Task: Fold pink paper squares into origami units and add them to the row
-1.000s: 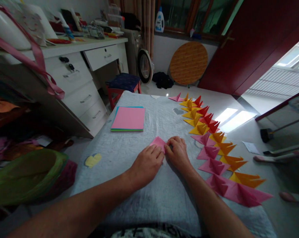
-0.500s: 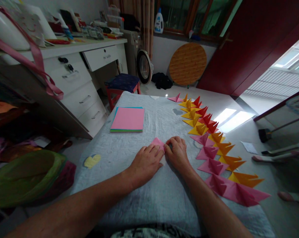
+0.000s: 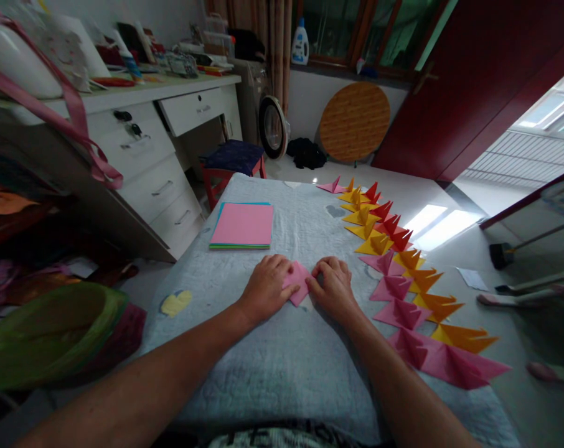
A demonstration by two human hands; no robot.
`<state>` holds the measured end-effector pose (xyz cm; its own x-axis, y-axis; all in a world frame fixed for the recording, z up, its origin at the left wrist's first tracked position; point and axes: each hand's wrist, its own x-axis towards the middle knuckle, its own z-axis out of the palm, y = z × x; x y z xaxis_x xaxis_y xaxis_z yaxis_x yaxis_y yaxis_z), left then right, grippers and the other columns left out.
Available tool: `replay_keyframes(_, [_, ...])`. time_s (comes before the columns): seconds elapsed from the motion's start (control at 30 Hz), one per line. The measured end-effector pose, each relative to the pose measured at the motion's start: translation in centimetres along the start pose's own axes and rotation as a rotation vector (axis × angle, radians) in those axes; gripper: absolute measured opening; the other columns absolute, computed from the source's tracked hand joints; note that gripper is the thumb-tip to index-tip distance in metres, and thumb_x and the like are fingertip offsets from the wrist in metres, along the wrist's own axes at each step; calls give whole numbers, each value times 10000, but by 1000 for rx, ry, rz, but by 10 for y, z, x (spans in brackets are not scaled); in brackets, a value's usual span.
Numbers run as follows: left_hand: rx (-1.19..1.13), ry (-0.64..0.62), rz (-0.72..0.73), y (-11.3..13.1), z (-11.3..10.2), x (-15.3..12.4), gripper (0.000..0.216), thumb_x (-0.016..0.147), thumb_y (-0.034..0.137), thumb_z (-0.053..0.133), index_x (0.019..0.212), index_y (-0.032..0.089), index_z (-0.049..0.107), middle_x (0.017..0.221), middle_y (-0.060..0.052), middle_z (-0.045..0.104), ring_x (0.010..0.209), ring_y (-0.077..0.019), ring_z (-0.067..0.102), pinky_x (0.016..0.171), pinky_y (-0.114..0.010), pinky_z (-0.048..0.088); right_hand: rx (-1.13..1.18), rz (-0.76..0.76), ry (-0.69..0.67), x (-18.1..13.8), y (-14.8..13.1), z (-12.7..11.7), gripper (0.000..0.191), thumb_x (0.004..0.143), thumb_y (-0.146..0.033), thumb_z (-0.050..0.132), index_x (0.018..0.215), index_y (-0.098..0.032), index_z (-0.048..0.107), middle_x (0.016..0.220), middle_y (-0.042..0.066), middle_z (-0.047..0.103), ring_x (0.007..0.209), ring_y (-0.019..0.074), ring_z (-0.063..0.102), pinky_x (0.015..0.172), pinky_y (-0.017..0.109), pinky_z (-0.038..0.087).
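Observation:
A small folded sheet of pink origami paper (image 3: pixel 299 287) lies on the cloth-covered table between my hands. My left hand (image 3: pixel 267 281) grips its left side, the thumb resting over the lower part. On the opposite side, my right hand (image 3: pixel 333 280) pinches the right corner between thumb and curled fingers. Ahead and to the left is a square stack of coloured paper (image 3: pixel 243 225) with a pink sheet on top. Along the right edge stand folded paper cranes in rows, among them a pink crane (image 3: pixel 402 313), an orange crane (image 3: pixel 437 305) and a red crane (image 3: pixel 394 231).
A pale blue quilted cloth (image 3: pixel 263 386) covers the table. A bin with a green liner (image 3: pixel 53 336) stands at the left, below a white drawer desk (image 3: pixel 160 168). Beyond the table are a stool (image 3: pixel 233 158) and a washing machine with its door (image 3: pixel 272 127) ajar.
My left hand has slid left off the middle of the pink paper, so more of it shows. The right hand stays at its right edge.

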<state>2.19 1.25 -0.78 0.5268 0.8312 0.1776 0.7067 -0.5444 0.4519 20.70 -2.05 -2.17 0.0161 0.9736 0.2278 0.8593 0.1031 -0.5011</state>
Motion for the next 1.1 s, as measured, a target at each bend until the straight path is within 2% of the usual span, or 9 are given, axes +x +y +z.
replay_keyframes(0.13, [37,22,-72,-6,5,3,414,797,347,747,1126,150,590,1182,-114,593,1124,-309,507,977,-467,437,44,1,-8,0,1,-1,63,839,-256,660,813,-211,625,1049,76,627,1035,275,512,928,428,362])
replay_keyframes(0.4, [-67,-13,-177,-1,0,7,302,726,290,745,945,207,554,1074,-67,608,1085,-293,524,933,-438,432,92,-26,-12,-1,3,-4,71,842,-265,651,801,-215,619,1053,71,624,1051,272,519,953,438,360])
replay_keyframes(0.5, [-127,15,-137,0,1,8,272,727,238,708,920,218,517,977,-36,622,1018,-266,558,931,-440,427,87,-32,-1,-1,4,-2,56,841,-272,636,858,-219,626,1061,78,630,1063,278,517,964,447,368])
replay_keyframes(0.6, [-232,33,-60,-1,3,6,310,728,189,686,964,226,489,886,5,613,897,-218,594,919,-422,439,81,-47,10,-2,5,-1,207,833,-268,628,1033,-213,639,1113,101,636,1106,292,513,991,470,370])
replay_keyframes(0.67, [-342,23,-34,-1,2,5,335,748,172,672,1011,231,472,845,24,602,826,-188,607,859,-373,466,94,-72,8,-2,5,-1,277,829,-252,619,1102,-209,643,1190,119,624,1162,302,503,1025,490,353])
replay_keyframes(0.77, [-496,10,-34,2,0,2,326,791,177,660,1048,232,466,864,19,614,825,-172,629,786,-315,488,144,-106,-16,-2,5,-3,167,844,-237,583,979,-214,679,1239,120,612,1208,305,488,1039,494,342])
replay_keyframes(0.87, [-572,99,-54,2,1,2,386,791,152,662,1124,222,479,1038,-26,625,883,-164,636,797,-301,507,232,-70,-44,0,6,-6,111,861,-256,548,856,-213,651,1066,93,664,1067,268,554,950,436,404])
replay_keyframes(0.97, [-626,152,-99,-2,7,5,547,794,120,636,1291,227,434,1204,-68,582,816,-130,623,749,-283,526,348,43,-42,3,7,-8,118,865,-287,527,879,-213,617,852,42,664,831,215,591,793,354,444])
replay_keyframes(1.1, [-547,179,-94,-6,15,8,561,806,90,598,1330,220,444,1222,-80,581,903,-158,623,850,-336,541,415,96,75,7,8,-6,148,843,-319,542,933,-209,585,823,23,650,760,193,589,721,316,441])
